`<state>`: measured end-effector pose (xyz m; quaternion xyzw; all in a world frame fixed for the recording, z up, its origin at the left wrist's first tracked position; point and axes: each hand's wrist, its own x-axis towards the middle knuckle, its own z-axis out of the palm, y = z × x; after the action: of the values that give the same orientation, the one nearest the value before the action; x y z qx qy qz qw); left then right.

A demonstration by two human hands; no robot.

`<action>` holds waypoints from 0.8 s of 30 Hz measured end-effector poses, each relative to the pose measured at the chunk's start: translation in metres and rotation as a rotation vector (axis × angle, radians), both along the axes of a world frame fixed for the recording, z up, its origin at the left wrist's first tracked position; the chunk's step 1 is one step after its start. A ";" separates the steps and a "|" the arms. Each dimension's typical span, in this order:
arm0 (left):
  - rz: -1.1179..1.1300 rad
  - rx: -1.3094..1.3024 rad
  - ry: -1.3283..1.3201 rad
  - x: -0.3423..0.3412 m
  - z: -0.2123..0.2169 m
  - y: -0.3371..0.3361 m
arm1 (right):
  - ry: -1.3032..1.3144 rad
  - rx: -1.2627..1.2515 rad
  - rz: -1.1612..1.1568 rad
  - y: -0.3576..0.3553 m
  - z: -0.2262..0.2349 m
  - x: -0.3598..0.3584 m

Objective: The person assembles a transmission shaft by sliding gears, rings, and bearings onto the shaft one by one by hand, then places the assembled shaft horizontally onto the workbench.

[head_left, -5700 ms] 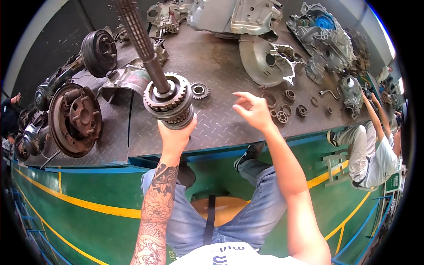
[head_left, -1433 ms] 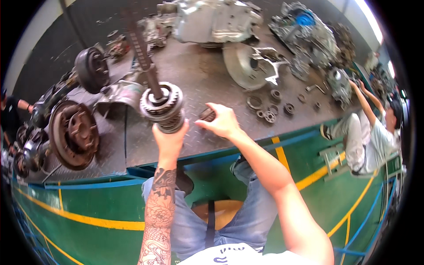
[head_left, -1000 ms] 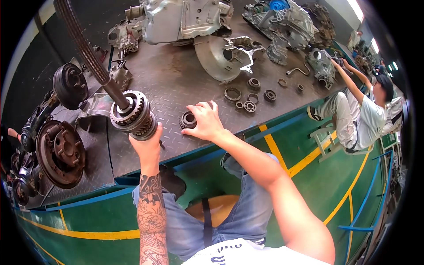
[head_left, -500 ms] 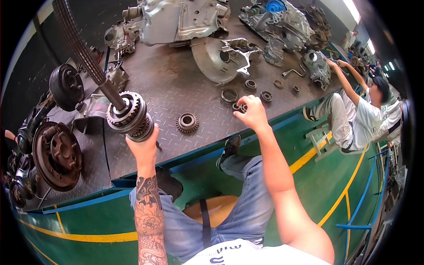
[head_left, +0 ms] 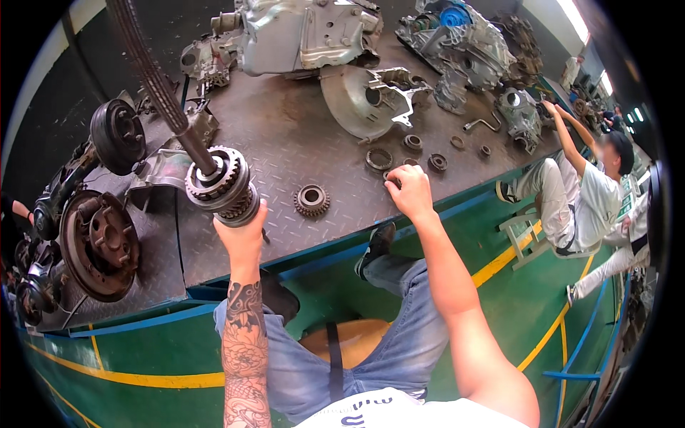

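Observation:
My left hand [head_left: 241,225] is closed round the lower end of a gear shaft [head_left: 222,187], which carries toothed gears and rings. Its long splined rod [head_left: 160,93] slants up to the left, out of the picture's top. My right hand [head_left: 412,191] is pinched at the table's near side, over a small dark metal ring [head_left: 388,175] that the fingers mostly hide. Between my hands a loose gear [head_left: 312,201] lies flat. Just beyond my right hand lie a wider toothed ring [head_left: 379,159], a small gear [head_left: 412,143] and a bearing [head_left: 438,162].
A steel-plate table [head_left: 285,143] with a blue edge holds a large gearbox housing [head_left: 307,36], a bell-shaped casing [head_left: 357,107], and brake drums [head_left: 118,135] at left. A bent rod [head_left: 484,123] lies at right. A seated co-worker [head_left: 585,185] handles another casing [head_left: 519,118].
My right hand's fingers have drawn together over the small ring, hiding most of it. My left hand still holds the gear shaft. The whole view has shifted slightly.

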<state>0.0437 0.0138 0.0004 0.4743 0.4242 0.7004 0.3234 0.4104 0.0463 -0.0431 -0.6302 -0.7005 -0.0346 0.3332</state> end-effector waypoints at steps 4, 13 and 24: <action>0.041 0.007 -0.027 -0.005 0.005 -0.002 | 0.117 0.013 0.187 0.004 0.016 -0.019; 0.071 0.045 -0.024 -0.003 0.008 -0.012 | 0.463 0.317 0.770 -0.008 0.316 -0.163; -0.006 0.016 0.013 -0.002 0.012 -0.007 | 0.354 0.015 0.907 -0.010 0.445 -0.231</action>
<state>0.0417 0.0072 0.0125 0.4828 0.4191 0.6996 0.3190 0.1790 0.0362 0.4024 -0.2553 -0.8368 0.2165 0.4332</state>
